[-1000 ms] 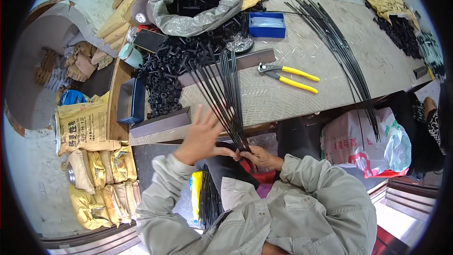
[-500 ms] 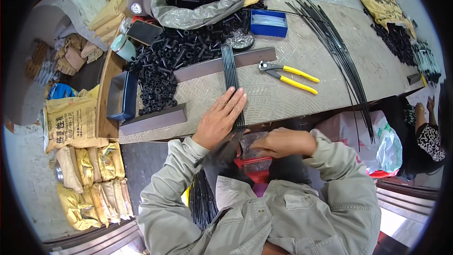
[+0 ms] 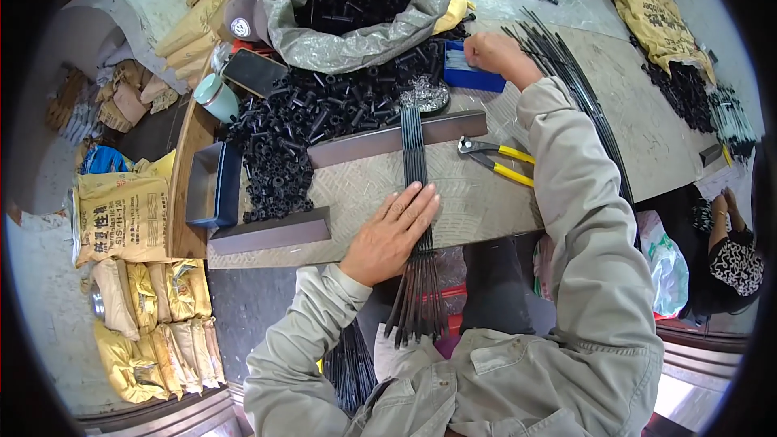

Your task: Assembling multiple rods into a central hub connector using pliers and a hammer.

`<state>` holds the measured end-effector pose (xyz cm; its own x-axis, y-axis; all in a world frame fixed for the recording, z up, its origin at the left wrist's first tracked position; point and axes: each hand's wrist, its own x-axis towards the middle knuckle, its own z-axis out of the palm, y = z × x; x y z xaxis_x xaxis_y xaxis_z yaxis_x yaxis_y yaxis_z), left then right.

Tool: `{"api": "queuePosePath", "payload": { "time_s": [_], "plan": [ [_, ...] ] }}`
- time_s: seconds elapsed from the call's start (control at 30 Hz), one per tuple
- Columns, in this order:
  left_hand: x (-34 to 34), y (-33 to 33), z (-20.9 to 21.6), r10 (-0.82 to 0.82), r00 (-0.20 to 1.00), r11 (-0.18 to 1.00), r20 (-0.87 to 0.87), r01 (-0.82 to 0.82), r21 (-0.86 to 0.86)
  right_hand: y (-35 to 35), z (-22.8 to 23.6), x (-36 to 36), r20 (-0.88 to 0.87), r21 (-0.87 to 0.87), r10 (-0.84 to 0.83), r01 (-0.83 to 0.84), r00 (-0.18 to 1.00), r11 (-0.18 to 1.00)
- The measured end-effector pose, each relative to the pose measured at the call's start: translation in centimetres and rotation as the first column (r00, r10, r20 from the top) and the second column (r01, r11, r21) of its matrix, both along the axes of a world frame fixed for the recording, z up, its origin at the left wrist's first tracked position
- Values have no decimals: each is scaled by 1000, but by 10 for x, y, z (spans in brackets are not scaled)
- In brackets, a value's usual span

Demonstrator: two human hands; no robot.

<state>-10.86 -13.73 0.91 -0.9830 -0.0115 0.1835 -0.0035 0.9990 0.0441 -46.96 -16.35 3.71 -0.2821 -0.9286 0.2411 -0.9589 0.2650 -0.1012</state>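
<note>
My left hand [image 3: 392, 233] lies flat, fingers stretched out, on a row of thin black rods [image 3: 414, 154]. The rods rest side by side across a long metal bar [image 3: 360, 146], and their near ends fan out past the table's front edge. At the far side, my right hand [image 3: 498, 57] is over a blue box [image 3: 477, 81] of thin pale strips [image 3: 456, 59]. Its fingers are curled closed; whether a strip is between them I cannot make out. Yellow-handled pincers [image 3: 506, 163] lie right of the rods, below my right forearm.
Small black plastic parts [image 3: 332, 105] are heaped left of the rods, below a grey sack [image 3: 356, 48] of similar pieces. A second metal bar [image 3: 271, 232] and an open dark-blue box [image 3: 212, 186] sit at the left. Long black rods [image 3: 579, 73] lie right of my right arm.
My right hand has gone from beside the rods' near ends at the table edge up to the blue box. The near rod ends now spread out in plain view. My left hand stays on the rods.
</note>
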Motion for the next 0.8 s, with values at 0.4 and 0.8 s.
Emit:
{"api": "queuePosePath", "payload": {
  "time_s": [0.4,0.8],
  "plan": [
    [-8,3,-2,160,987,975,29,-163,149,23,-4,47,316,-327,361,-256,877,909],
    [-12,6,-4,180,983,976,34,-183,115,37,-24,84,254,-238,330,-271,909,932]
  ]
}}
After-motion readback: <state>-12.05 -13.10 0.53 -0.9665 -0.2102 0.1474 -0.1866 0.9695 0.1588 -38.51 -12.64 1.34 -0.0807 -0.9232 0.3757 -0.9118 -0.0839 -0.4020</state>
